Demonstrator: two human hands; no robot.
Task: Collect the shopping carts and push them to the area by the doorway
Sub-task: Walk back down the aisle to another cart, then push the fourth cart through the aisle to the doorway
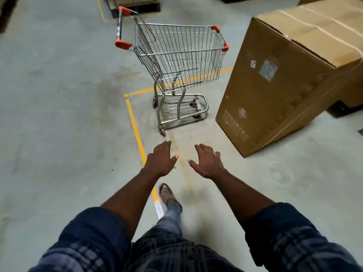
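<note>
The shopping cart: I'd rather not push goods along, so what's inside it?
The shopping cart holds nothing visible; a yellow floor line shows through its wires. The seat flap partly screens one end.

Floor [59, 114]: grey concrete, smooth and scuffed, with a dark stain [106, 91] ahead and to the left of the left hand [160, 160]. A yellow line [135, 130] painted on it runs from beneath the left hand forward to a corner, then turns right and passes under the shopping cart [180, 55]. The cart stands on its castors ahead of both hands, well apart from them. A large cardboard box [275, 95] sits directly on the floor ahead and right of the right hand [208, 161], near the cart and not touching it. Faint white ring [279, 173] on the concrete to the right of the right hand. One sandalled foot [167, 193] is planted nearer than the hands, just beside the line. Dark pallet [137, 6] far ahead of the left hand.
</note>
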